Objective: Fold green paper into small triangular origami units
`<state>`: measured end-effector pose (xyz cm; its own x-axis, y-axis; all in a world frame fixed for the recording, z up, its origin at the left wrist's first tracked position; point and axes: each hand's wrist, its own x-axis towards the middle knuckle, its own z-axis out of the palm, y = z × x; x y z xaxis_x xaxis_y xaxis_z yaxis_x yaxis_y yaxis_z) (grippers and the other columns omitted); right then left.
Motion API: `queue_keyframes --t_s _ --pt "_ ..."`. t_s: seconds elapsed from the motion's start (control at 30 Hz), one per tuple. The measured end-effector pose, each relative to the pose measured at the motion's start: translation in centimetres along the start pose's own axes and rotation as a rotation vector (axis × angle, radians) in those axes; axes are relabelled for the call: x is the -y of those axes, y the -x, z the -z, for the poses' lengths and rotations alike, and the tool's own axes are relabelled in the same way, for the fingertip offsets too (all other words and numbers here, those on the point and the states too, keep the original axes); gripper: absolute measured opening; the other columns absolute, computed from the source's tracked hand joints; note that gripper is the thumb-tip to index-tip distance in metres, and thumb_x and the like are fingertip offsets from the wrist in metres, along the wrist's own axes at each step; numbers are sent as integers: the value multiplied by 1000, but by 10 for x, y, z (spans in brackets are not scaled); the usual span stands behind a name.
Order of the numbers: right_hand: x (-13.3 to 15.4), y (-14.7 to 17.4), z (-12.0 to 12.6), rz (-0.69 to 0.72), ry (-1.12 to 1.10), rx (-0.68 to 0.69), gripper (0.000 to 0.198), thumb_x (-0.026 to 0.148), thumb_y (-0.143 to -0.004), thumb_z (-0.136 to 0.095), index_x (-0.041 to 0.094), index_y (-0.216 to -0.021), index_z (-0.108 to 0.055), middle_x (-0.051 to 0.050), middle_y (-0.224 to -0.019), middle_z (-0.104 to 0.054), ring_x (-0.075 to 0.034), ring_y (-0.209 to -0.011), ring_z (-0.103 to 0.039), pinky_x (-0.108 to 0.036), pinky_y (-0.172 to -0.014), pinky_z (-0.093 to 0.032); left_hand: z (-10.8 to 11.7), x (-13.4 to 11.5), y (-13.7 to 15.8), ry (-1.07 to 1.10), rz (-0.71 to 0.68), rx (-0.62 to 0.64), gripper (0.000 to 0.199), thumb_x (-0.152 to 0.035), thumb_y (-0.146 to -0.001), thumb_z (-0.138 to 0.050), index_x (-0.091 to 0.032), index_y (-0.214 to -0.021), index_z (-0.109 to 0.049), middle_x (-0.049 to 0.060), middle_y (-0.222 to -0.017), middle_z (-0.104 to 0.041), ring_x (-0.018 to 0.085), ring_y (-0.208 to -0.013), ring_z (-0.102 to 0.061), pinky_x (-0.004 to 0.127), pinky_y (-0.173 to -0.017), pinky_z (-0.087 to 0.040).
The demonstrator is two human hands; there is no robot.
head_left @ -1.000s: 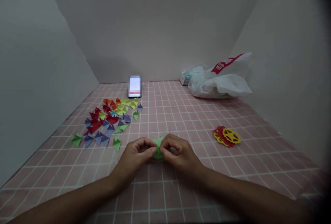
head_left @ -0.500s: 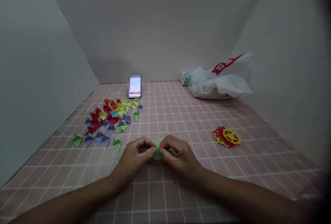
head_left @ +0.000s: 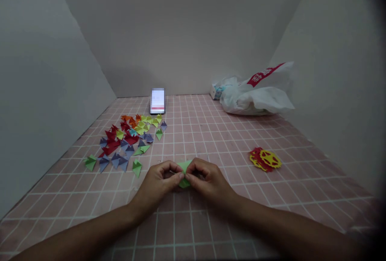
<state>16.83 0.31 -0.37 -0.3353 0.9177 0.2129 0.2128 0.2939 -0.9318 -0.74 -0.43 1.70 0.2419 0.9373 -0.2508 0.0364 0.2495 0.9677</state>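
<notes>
While the left hand (head_left: 161, 177) and right hand (head_left: 208, 177) pinch the green paper (head_left: 184, 166) from either side, it sits between them, neither nearer; its long axis is too covered to tell.

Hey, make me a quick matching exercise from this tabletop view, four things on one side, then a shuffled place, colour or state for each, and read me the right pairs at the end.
Things:
1. green paper
2. phone
3. plastic bag
4. flat cutouts

Places, colours, states:
A. white, with a red band
B. red and yellow, lying in a pile
C. pinched between the fingers of the left hand and right hand
D. lit up, just beyond the small folded papers

Right pairs: 1-C, 2-D, 3-A, 4-B.
</notes>
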Motion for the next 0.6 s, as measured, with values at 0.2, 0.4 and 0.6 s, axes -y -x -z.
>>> queue_keyframes --t_s 0.2,0.4,0.6 --pt "0 0 0 -3 -94 50 9 24 -86 -56 19 -80 -59 -1 -73 -58 -15 -69 -53 -28 -64 -42 4 -1 -1 -87 -68 -36 17 -30 -73 -70 -16 -69 -62 -3 -64 -55 9 -55 -47 22 -53 -38" --pt "1 1 1 156 -99 49 10 26 -84 -65 20 -79 -59 -2 -82 -58 -17 -79 -56 -30 -72 -43 5 2 -2 -85 -121 -71 16 -30 -76 -68 -16 -69 -62 -3 -62 -54 9 -55 -42 21 -52 -34" --pt "-1 0 0 173 -17 24 13 21 -87 -60 19 -75 -57 -2 -78 -59 -16 -75 -56 -30 -69 -43 4 6 -2 -11 -94 -12 16 -30 -76 -69 -16 -71 -61 -5 -58 -50 8 -51 -41 20 -50 -32"
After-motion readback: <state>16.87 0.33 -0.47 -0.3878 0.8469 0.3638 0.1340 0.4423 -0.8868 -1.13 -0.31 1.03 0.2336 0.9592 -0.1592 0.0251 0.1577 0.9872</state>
